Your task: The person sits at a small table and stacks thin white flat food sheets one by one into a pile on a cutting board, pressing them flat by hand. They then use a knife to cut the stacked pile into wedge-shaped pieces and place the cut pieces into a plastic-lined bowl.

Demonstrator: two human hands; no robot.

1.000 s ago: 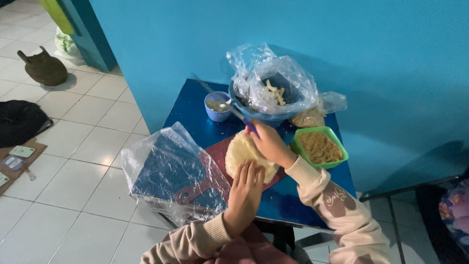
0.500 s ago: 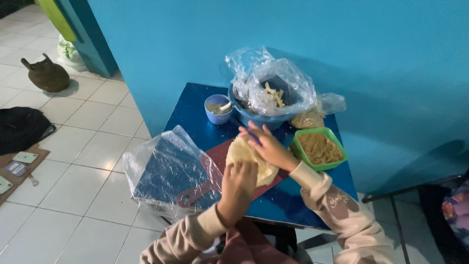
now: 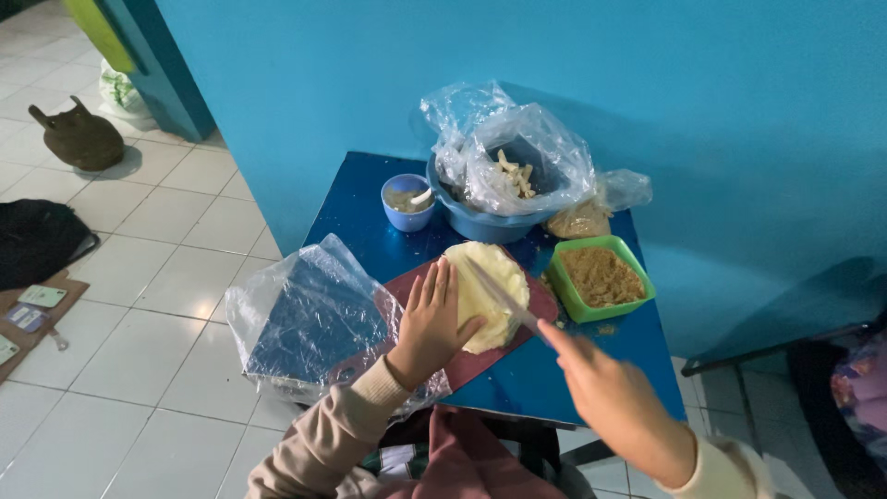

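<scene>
A pale yellow slab of dough (image 3: 494,286) lies on a dark red cutting board (image 3: 476,360) on a small blue table (image 3: 591,370). My left hand (image 3: 432,322) rests flat against the slab's left side, fingers together. My right hand (image 3: 605,388) is closed around the handle of a knife (image 3: 499,294), whose blade lies across the top of the dough.
A green tray of brown crumbs (image 3: 601,275) sits right of the board. Behind are a blue bowl lined with clear plastic holding pale strips (image 3: 504,185), a small blue cup (image 3: 407,200) and a bag of crumbs (image 3: 582,220). Crumpled clear plastic (image 3: 309,319) covers the table's left part. Bags lie on the tiled floor.
My right hand drew back off the dough toward me and now holds the knife with its blade over the slab. My left hand stays on the dough's left side.
</scene>
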